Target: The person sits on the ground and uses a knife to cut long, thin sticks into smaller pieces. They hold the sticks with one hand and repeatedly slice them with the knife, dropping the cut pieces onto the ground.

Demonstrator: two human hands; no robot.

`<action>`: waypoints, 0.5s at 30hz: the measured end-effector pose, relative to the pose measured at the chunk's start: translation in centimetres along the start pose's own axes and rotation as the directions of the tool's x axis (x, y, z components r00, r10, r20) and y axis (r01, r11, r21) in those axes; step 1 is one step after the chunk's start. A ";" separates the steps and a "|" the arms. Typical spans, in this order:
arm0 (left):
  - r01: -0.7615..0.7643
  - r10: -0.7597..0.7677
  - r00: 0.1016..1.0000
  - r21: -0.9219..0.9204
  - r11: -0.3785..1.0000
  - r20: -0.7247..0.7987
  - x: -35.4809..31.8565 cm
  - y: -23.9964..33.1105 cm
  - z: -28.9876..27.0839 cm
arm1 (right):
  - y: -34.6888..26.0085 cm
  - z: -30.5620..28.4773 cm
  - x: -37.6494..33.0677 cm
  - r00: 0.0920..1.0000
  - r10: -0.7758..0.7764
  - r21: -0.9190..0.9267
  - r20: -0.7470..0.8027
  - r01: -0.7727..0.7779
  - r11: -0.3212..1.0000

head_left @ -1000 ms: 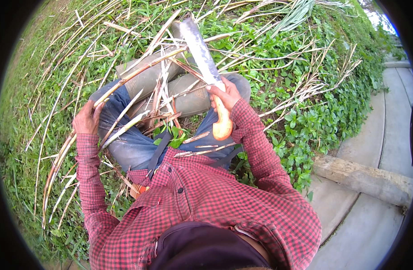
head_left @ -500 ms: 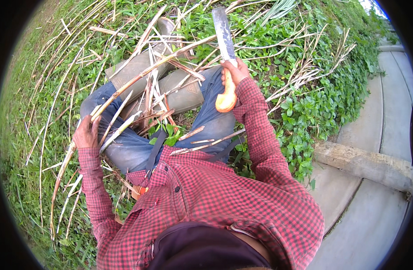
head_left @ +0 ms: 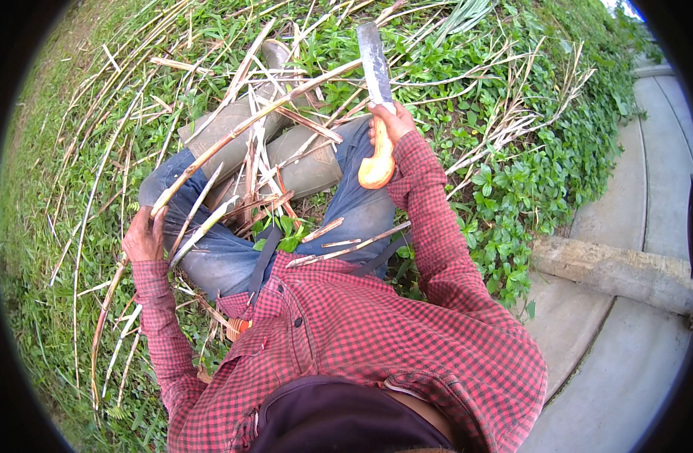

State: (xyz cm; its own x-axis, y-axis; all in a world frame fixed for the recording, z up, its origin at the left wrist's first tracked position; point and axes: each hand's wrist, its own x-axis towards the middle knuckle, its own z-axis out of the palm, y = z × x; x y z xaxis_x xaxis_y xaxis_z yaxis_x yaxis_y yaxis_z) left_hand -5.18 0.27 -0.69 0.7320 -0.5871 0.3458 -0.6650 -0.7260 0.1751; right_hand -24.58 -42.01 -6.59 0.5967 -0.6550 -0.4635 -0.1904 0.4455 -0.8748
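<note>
A long brown stalk (head_left: 248,121) slants from my left hand (head_left: 144,235) across my lap; its upper end meets the edge of the machete blade (head_left: 373,60), touching or nearly so. My left fingers are closed round the lower part of the stalk, beside my left knee. In my right hand (head_left: 392,124) is the machete, gripped by its orange wooden handle (head_left: 377,167), with the blade pointing away from me. Split and peeled stalk pieces (head_left: 259,162) lie over my crossed boots. A pale stick (head_left: 203,230) rests on my left thigh, and shorter strips (head_left: 327,249) lie on my lap.
I sit on green ground cover (head_left: 497,189) strewn with long thin stalks (head_left: 97,174) at the left. Dry branched stems (head_left: 520,113) lie at the right. Beyond them are concrete slabs (head_left: 633,355) with a raised beam (head_left: 611,273). An orange object (head_left: 238,328) sits by my left hip.
Both hands keep their grips on the stalk and the machete, and both stay almost in place. The view has shifted slightly, with the far things a little lower.
</note>
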 end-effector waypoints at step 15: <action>-0.022 0.022 0.999 0.011 1.000 -0.040 -0.5 -0.4 0.2 | 0.1 0.4 0.4 0.999 0.003 0.106 -0.041 0.002 0.994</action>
State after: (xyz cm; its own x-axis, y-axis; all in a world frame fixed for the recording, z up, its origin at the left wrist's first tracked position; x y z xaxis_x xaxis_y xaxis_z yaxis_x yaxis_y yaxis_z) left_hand -5.22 0.79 -1.12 0.7107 -0.5882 0.3859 -0.6789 -0.7172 0.1571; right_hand -24.05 -42.03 -6.82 0.5636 -0.6784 -0.4714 -0.1060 0.5065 -0.8557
